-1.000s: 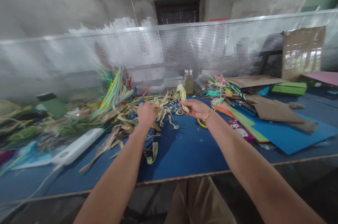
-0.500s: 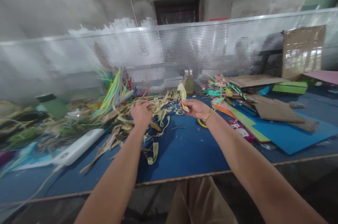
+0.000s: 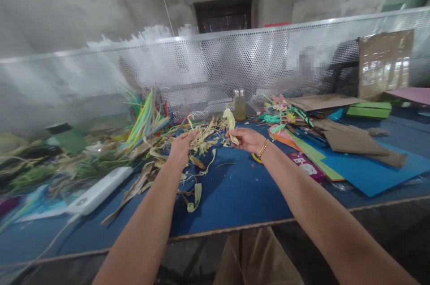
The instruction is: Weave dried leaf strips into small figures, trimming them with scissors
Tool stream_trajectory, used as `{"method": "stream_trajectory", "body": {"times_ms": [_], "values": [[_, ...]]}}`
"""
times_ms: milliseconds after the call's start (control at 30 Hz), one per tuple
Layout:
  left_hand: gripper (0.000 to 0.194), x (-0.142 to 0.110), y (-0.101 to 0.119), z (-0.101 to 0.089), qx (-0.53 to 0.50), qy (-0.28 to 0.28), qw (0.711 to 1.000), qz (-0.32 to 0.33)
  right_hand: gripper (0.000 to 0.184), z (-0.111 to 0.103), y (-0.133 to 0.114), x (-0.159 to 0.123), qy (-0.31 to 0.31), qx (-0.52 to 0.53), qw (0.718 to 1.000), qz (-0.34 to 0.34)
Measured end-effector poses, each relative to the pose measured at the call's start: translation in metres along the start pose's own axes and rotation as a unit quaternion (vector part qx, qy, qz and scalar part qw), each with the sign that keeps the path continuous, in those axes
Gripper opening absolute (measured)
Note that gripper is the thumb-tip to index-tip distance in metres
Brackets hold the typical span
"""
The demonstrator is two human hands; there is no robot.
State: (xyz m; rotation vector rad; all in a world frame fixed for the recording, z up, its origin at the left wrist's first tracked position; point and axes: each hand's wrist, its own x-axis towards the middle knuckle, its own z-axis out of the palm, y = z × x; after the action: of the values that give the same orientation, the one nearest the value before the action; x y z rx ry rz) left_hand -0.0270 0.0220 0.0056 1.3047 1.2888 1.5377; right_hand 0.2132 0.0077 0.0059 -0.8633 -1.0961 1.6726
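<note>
My right hand (image 3: 247, 139), with a gold bracelet at its wrist, pinches a pale yellow-green corn husk piece (image 3: 230, 120) upright above the table. Over the heap of dry husk scraps (image 3: 205, 136) is my left hand (image 3: 183, 145), its thumb and fingers closed together. A thin pale husk strip (image 3: 191, 119) rises just beyond those fingers and seems to be held in them; the grip itself is partly hidden. Curled husk strips (image 3: 197, 195) lie on the blue tabletop (image 3: 231, 200) beside my left forearm.
Left: colourful pipe cleaners (image 3: 148, 117), a white power strip (image 3: 101, 190) with its cable, and a green-bodied container (image 3: 69, 137). Right: a purple packet (image 3: 307, 166), blue sheet (image 3: 372, 177), cardboard pieces (image 3: 352, 142), partly hidden yellow ring (image 3: 257, 158). Behind: a jar (image 3: 239, 106) and perforated metal screen (image 3: 215, 65).
My left hand moved left into the husk heap, then its fingers closed, and a pale strip now stands up beyond them. The right hand keeps its husk piece nearly still.
</note>
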Motion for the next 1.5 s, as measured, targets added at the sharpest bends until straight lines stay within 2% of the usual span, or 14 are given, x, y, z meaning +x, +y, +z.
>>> {"method": "stream_trajectory", "body": {"times_ms": [267,333,433,500,567,667,733,867,933,1000,1100,1200,1333,1500], "values": [[0.048,-0.001,-0.006,0.006,-0.059,-0.072,0.996,0.006,0.011,0.001,-0.001,-0.002,-0.007,0.002,1.000,-0.007],[0.045,0.001,-0.007,0.005,-0.024,-0.058,0.998,0.012,0.011,0.002,-0.001,-0.003,-0.009,0.003,1.000,-0.007],[0.039,0.004,-0.006,-0.003,0.115,0.026,0.992,0.051,0.010,0.001,-0.001,-0.002,-0.005,0.004,1.000,-0.008],[0.033,0.004,-0.002,-0.013,0.269,0.080,0.955,0.092,0.010,0.001,-0.002,-0.002,0.000,0.006,1.000,-0.008],[0.030,0.001,0.003,-0.021,0.426,0.104,0.888,0.137,0.009,0.000,-0.002,-0.002,0.005,0.008,1.000,-0.007],[0.046,-0.003,0.012,-0.024,0.559,0.118,0.796,0.200,0.007,-0.001,-0.001,0.000,0.014,0.012,1.000,-0.007],[0.039,-0.001,0.017,-0.017,0.588,0.096,0.771,0.224,0.007,-0.001,0.000,0.001,0.016,0.017,1.000,-0.009],[0.029,0.017,0.012,0.005,0.612,0.020,0.760,0.218,0.007,-0.002,0.003,0.004,0.015,0.025,1.000,-0.007],[0.028,0.029,0.003,0.012,0.610,0.006,0.772,0.175,0.007,-0.003,0.004,0.005,0.012,0.027,1.000,-0.006],[0.022,0.040,-0.005,0.011,0.569,0.003,0.809,0.149,0.007,-0.004,0.004,0.006,0.009,0.025,1.000,-0.003],[0.016,0.052,-0.005,0.001,0.406,0.009,0.908,0.105,0.009,-0.003,0.005,0.005,0.002,0.019,1.000,-0.002],[0.024,0.056,0.006,-0.010,0.139,0.008,0.989,0.044,0.008,-0.001,0.005,0.004,0.001,0.017,1.000,-0.005],[0.028,0.047,0.018,-0.016,-0.076,-0.057,0.995,-0.020,0.009,0.002,0.006,0.003,0.007,0.015,1.000,-0.004],[0.027,0.032,0.013,-0.019,-0.120,-0.095,0.988,-0.008,0.010,0.002,0.008,0.004,-0.003,0.014,1.000,-0.008]]}}
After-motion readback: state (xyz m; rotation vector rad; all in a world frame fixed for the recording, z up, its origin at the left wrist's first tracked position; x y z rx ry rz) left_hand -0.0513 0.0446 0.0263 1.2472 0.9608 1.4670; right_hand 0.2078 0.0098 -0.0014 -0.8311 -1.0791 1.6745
